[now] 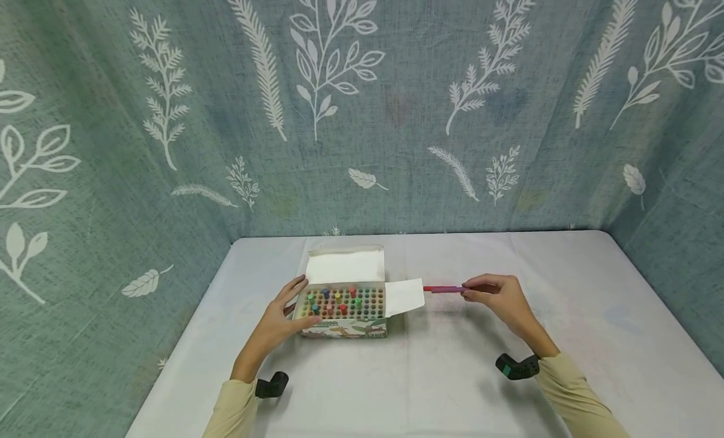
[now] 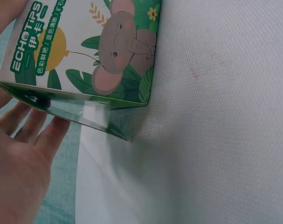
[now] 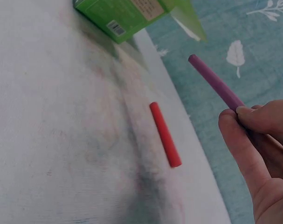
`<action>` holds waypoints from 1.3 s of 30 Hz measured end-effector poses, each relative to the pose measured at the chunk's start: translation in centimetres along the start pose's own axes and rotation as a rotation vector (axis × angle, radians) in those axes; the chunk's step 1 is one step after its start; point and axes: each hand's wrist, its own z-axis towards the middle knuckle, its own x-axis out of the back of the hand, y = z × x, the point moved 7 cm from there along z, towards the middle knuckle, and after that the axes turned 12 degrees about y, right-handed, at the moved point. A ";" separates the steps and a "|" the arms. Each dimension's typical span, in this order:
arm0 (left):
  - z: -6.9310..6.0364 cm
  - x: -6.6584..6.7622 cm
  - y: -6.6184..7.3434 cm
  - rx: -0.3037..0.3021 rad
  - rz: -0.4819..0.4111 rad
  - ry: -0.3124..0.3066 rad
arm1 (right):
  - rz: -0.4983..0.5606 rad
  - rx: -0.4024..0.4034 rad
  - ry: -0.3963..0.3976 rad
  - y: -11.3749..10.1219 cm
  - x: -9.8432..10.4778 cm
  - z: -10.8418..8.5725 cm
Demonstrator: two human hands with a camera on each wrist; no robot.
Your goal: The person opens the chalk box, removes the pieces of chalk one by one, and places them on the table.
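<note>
An open chalk box (image 1: 345, 328) with a leafy print stands on the table, several coloured chalk tips showing in its holed tray (image 1: 370, 295). My left hand (image 1: 277, 318) holds its left end, thumb at the front edge and fingers at the side and back. In the left wrist view the box (image 2: 92, 51) shows an elephant print, with fingers of my left hand (image 2: 20, 163) behind a side flap. Right of the box, my right hand (image 1: 500, 296) pinches a purple chalk stick (image 3: 216, 81) between thumb and fingers. A red chalk stick (image 3: 165, 135) lies on the table beneath it.
The box's lid (image 1: 346, 266) stands raised at the back, and a white end flap (image 1: 404, 296) sticks out to the right. The white tablecloth (image 1: 452, 388) reaches to a green leaf-patterned curtain (image 1: 407, 161) at the back and sides.
</note>
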 end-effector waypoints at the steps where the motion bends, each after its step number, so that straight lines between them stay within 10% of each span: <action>1: 0.0 0.0 0.0 0.000 -0.002 0.000 | -0.002 -0.007 0.001 0.2 0.0 0.0; 19: 0.0 -0.1 -0.2 -0.015 -0.012 -0.004 | -0.122 -0.016 0.027 4.5 -1.3 0.8; 28: 0.0 0.0 -0.1 -0.023 -0.023 -0.004 | -0.446 0.161 0.037 4.1 -2.1 1.1; 39: 0.0 0.0 -0.2 -0.029 -0.007 -0.005 | -0.523 0.243 0.005 3.3 -2.8 1.0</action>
